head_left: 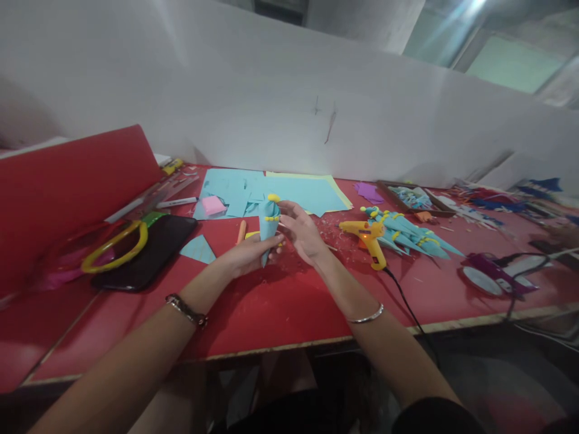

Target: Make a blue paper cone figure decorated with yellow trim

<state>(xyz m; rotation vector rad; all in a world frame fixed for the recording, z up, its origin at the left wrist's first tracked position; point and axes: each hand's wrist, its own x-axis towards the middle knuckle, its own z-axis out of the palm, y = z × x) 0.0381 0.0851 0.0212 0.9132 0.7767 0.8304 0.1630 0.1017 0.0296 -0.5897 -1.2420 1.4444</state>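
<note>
My left hand (251, 254) is closed round the lower part of a light-blue paper cone (268, 228), its tip pointing down. Yellow trim runs across the cone, and a yellow ball sits at its top. My right hand (302, 232) is at the cone's upper right side, fingers half bent and apart; whether the fingertips touch the paper is hard to tell. To the right, a yellow hot glue gun (370, 235) with a lit orange light lies beside several finished blue cones (407, 232) with yellow trim. An orange stick-like object (241, 231) lies left of the cone.
Blue paper sheets (298, 190) and a pink note pad (212, 205) lie toward the wall. At left are a black phone (149, 256), yellow-handled scissors (115, 247) and a marker (177, 202). A tray of scraps (414, 198) and a purple device (500, 274) stand right. The glue gun's cord (409, 307) hangs over the edge.
</note>
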